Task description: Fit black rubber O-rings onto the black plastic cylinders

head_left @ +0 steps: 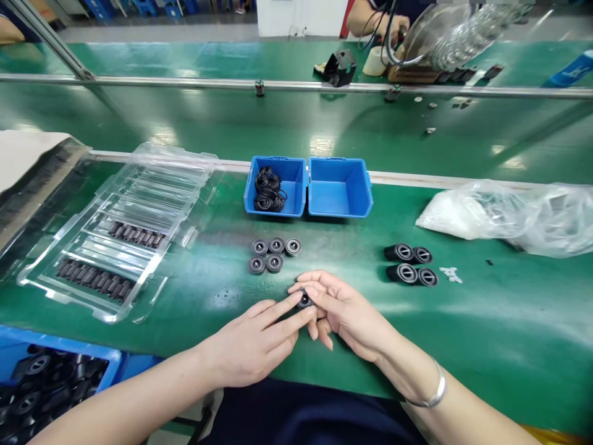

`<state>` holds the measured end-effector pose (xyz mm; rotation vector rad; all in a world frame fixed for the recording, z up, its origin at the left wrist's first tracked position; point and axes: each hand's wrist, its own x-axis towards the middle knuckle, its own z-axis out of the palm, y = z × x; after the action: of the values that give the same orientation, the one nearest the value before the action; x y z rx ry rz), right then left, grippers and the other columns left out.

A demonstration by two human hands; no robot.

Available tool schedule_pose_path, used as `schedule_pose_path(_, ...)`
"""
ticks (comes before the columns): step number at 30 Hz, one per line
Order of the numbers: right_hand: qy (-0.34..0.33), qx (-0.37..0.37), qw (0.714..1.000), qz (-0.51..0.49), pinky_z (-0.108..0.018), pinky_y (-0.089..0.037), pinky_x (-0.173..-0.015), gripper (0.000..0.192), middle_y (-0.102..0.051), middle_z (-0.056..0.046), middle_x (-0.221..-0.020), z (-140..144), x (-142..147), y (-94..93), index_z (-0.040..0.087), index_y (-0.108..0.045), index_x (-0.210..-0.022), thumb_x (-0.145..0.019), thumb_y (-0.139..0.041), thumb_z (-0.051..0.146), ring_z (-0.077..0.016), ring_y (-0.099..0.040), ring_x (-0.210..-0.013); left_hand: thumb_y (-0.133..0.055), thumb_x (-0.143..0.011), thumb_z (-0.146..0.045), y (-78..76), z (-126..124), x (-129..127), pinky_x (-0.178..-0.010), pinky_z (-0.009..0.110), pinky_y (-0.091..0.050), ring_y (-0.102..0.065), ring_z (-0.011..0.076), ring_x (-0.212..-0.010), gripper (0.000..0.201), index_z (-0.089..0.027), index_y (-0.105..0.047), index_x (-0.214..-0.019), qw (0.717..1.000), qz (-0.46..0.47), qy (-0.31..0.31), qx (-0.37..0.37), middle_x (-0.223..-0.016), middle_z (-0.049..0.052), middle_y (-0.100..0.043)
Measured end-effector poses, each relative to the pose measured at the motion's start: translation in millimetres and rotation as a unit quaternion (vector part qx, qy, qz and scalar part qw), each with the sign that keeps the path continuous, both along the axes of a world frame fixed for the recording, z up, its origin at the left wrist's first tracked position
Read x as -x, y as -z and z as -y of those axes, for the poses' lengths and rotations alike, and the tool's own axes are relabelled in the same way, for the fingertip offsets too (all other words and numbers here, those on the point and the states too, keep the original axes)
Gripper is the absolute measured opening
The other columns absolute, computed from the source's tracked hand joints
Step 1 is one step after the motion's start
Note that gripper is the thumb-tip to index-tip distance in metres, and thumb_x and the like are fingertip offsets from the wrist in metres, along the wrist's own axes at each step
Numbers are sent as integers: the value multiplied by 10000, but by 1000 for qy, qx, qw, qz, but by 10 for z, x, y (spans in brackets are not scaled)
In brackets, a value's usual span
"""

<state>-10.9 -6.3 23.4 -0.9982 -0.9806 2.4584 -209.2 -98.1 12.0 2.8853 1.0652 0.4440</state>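
A small black round part [304,300] with a hole in its middle is held between both hands above the green table. My right hand [345,309] pinches it with the thumb and fingers, while my left hand [264,343] presses its fingers on it from the other side. The fingers hide much of the part. Just beyond the hands lie several similar black round parts [274,264] in two rows. To the right, several black cylinders [402,272] with slotted ends lie by small white plastic pieces [451,274].
A blue bin [299,201] holds black rings, beside a second blue bin [340,188]. At left stands a clear tray [99,213] with black parts, above a blue crate [109,355] of black pieces. Plastic bags [482,207] lie right. Across the rail, a person's hand [396,28] works.
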Motion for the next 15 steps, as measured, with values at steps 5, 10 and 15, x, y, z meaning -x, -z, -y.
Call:
schedule_pose_path(5,18,-17,1000,-7,-191,-496,-385,308,-646,-50,-922,34,10,19,203,-518,-1137,-922,-579,415,-120,-644,-577,-373,-964,-138,13,18,2,-993,402,-397,-409,293,-1361,323,-95,-637,-1144,999,12,-20,-32,-1448,148,-479)
schedule_pose_path(10,20,-51,999,4,-170,-465,-370,312,-601,-23,-816,66,32,35,181,-531,-1136,-914,-598,389,-118,-618,-575,-385,-962,-160,7,4,-35,-971,402,-418,-374,308,-1382,323,-101,-629,-1165,999,-20,-21,-23,-1479,140,-441)
schedule_pose_path(15,98,-148,984,25,-218,-505,-426,371,-588,-32,-884,99,34,109,230,-458,-1249,-938,-549,409,-139,-615,-667,-411,-946,-140,-36,-103,-63,-1015,480,-405,-328,378,-1398,307,-57,-615,-1160,997,-48,-56,-38,-1456,195,-450)
